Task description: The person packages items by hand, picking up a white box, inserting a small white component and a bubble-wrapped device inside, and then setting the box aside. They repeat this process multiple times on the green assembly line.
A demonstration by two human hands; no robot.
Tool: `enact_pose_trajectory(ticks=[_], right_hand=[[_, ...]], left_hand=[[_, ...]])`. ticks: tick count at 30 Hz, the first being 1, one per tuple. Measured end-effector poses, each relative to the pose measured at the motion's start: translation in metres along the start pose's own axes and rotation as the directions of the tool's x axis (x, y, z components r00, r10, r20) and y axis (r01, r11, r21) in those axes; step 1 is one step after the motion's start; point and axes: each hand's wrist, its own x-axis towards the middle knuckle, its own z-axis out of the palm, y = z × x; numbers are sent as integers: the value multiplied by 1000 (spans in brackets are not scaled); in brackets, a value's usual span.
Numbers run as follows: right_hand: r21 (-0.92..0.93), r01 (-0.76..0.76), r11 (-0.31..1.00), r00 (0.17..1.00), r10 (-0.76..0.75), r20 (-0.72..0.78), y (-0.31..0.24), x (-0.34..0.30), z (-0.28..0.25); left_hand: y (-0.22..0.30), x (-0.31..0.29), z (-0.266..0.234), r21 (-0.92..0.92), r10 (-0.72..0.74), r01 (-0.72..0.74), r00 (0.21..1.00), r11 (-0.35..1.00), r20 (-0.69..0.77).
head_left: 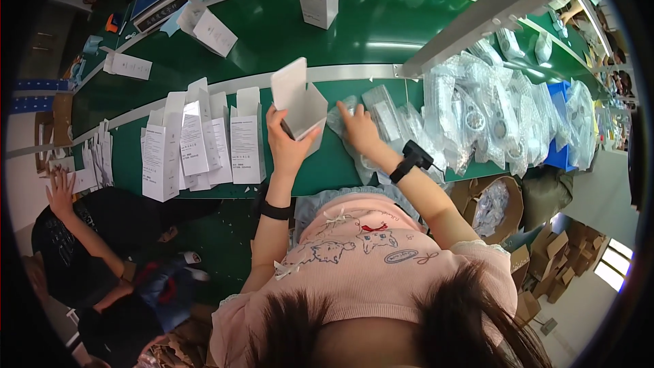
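My left hand (289, 146) grips an open white carton (310, 112) by its lower sides. The carton is tilted, with its flap up and its open mouth facing me; I make out nothing inside. To its right, my right hand (359, 129) lies over a clear bubble-wrapped packet (337, 121), fingers apart and touching the wrap. Part of that packet is hidden under the hand. Beside it lies another bubble-wrapped packet (383, 112). At left, several white cartons (246, 146) stand in a row with their flaps raised.
A large pile of bubble-wrapped parts (477, 112) covers the right of the green table (286, 88), near a blue bin (560, 126). A metal post (470, 17) slants above. More cartons (317, 0) stand on the far bench. A co-worker's hand (61, 194) is at far left.
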Motion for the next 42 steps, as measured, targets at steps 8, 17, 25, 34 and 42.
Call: enact_pose_trajectory(ticks=[8, 17, 25, 34, 42], right_hand=[[940, 317, -126, 900, 353, -256, 32, 6, -172], [397, 644, 654, 608, -122, -784, -25, 10, -160], [460, 540, 704, 738, -134, -661, -16, -9, -162], [841, 537, 66, 610, 657, -442, 10, -9, -186], [215, 537, 816, 669, -256, -698, -8, -23, -154]], left_hand=[[10, -4, 24, -105, 174, -179, 983, 978, -57], [24, -12, 54, -108, 56, -55, 998, 993, 8], [8, -24, 67, -24, 210, -212, 974, 977, -80], [11, -22, 56, -310, 232, -249, 968, 917, -92], [1, -19, 57, -26, 258, -258, 966, 966, -11]])
